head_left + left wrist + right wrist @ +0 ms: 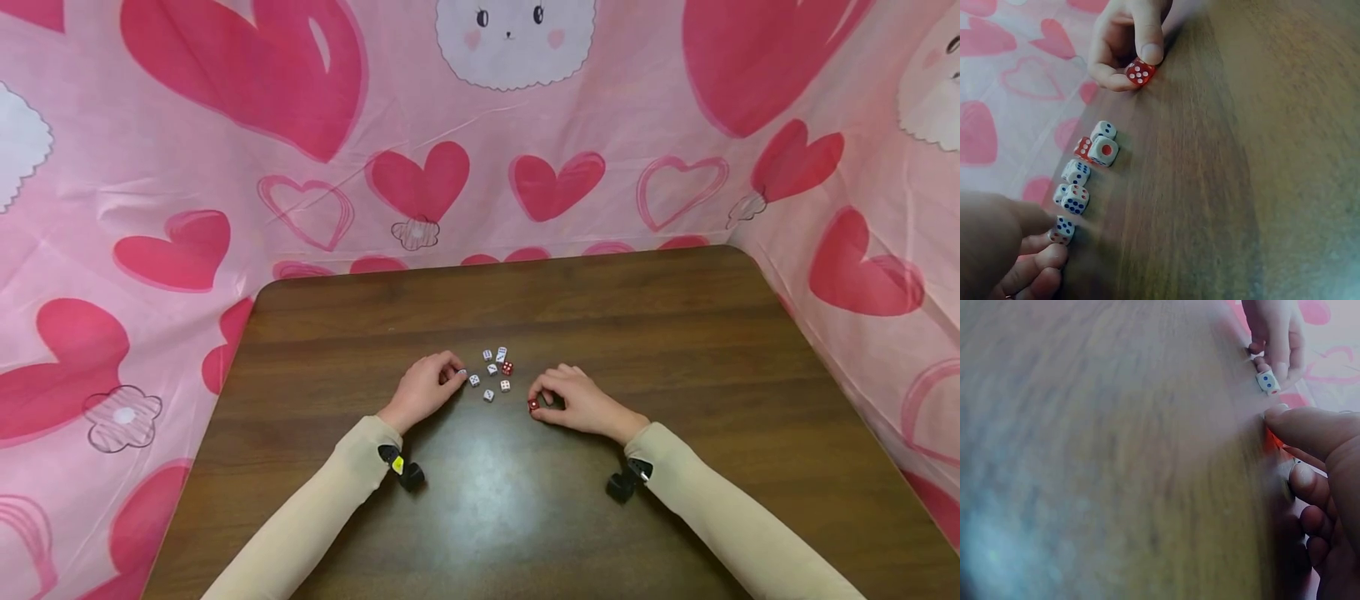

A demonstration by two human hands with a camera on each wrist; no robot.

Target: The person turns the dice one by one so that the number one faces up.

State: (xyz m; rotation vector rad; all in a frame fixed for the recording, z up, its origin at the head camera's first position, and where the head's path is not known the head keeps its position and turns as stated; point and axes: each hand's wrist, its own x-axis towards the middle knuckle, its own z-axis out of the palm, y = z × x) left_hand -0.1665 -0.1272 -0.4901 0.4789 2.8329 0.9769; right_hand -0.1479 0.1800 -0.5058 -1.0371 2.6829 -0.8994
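Note:
A white die (462, 374) is pinched between the thumb and fingers of my left hand (424, 388), at the left edge of a loose group of dice. In the left wrist view this die (1062, 230) shows blue and red pips. To the right of the group, my right hand (583, 403) pinches a red die (533, 405) between thumb and index finger. In the right wrist view the thumb mostly covers that red die (1274, 441). Between the hands lie several white dice, such as one near the front (488, 396), and a second red die (507, 367).
The dice rest on a brown wood-grain table (480, 308). Pink cloth (495, 125) with hearts hangs behind it and along both sides. A black wrist device (628, 481) sits at the right sleeve, and another (405, 472) at the left.

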